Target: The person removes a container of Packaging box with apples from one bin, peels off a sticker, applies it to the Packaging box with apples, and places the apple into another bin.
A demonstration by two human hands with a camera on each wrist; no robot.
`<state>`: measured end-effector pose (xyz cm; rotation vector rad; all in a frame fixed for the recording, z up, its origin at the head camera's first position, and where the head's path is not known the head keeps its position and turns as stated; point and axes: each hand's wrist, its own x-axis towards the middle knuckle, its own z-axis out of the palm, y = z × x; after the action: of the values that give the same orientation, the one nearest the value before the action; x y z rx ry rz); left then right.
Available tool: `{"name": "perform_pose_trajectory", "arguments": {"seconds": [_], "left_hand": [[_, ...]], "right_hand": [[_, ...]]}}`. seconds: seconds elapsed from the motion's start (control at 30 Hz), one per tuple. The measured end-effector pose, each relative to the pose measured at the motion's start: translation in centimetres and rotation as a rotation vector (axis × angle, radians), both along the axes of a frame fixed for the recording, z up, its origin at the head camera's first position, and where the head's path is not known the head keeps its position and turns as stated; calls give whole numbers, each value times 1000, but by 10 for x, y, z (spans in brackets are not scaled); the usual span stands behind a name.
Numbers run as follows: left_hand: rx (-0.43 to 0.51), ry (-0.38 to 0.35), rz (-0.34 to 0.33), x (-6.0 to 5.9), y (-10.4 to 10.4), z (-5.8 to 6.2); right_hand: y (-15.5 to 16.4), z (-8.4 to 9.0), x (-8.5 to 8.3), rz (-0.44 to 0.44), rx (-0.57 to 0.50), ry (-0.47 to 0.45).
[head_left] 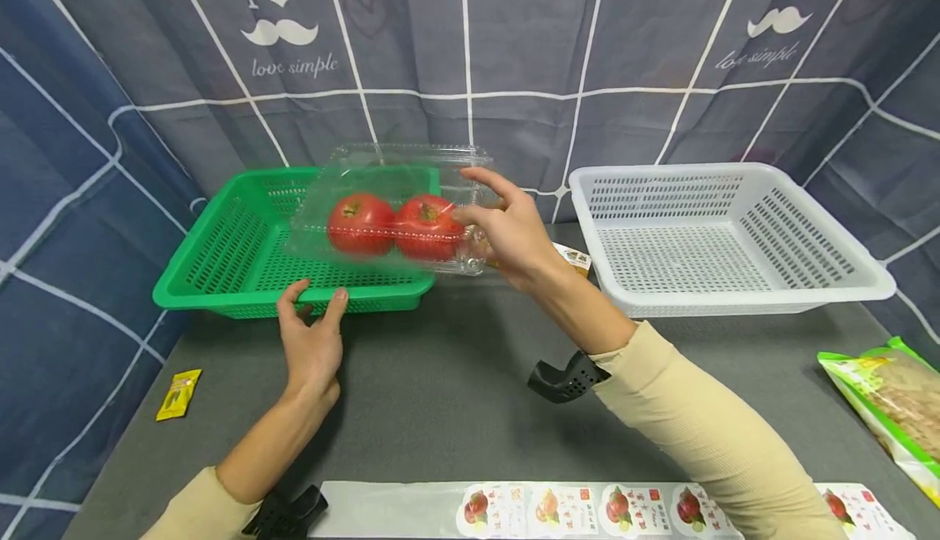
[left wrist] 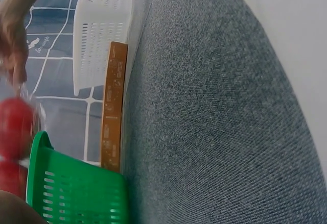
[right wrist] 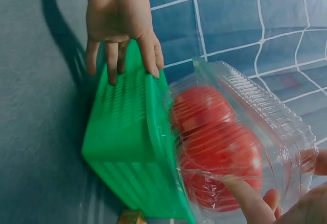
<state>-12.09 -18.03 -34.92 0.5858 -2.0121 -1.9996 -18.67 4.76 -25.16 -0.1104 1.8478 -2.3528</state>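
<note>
My right hand [head_left: 514, 234] grips the right end of a clear plastic clamshell box [head_left: 312, 234], thumb on one side and fingers on the other. Two red tomatoes [head_left: 360, 223] lie side by side inside it. The box hangs tilted over the right part of a green plastic basket [head_left: 220, 302]. At that basket's front rim is my left hand [head_left: 314, 348]; the right wrist view shows its thumb over the rim and its fingers [right wrist: 112, 63] against the outer wall. In the left wrist view the tomatoes [left wrist: 15, 127] are blurred.
A white plastic basket [head_left: 742, 299] stands at the right. Between the baskets lies a brown box [left wrist: 113, 112], partly hidden by my right hand in the head view. A yellow sachet [head_left: 179, 394], a green-edged food bag [head_left: 892, 401] and a strip of fruit labels [head_left: 396, 507] lie nearer.
</note>
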Motion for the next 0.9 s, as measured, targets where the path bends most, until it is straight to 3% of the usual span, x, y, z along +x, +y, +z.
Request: {"name": "perform_pose_trajectory", "arguments": {"seconds": [0.27, 0.57, 0.9], "left_hand": [[0, 1, -7, 0, 1, 2], [-22, 11, -2, 1, 1, -3], [-25, 2, 2, 2, 1, -2]], "right_hand": [[53, 2, 26, 47, -9, -23], [106, 0, 64, 66, 153, 6], [146, -34, 108, 107, 145, 44]]}}
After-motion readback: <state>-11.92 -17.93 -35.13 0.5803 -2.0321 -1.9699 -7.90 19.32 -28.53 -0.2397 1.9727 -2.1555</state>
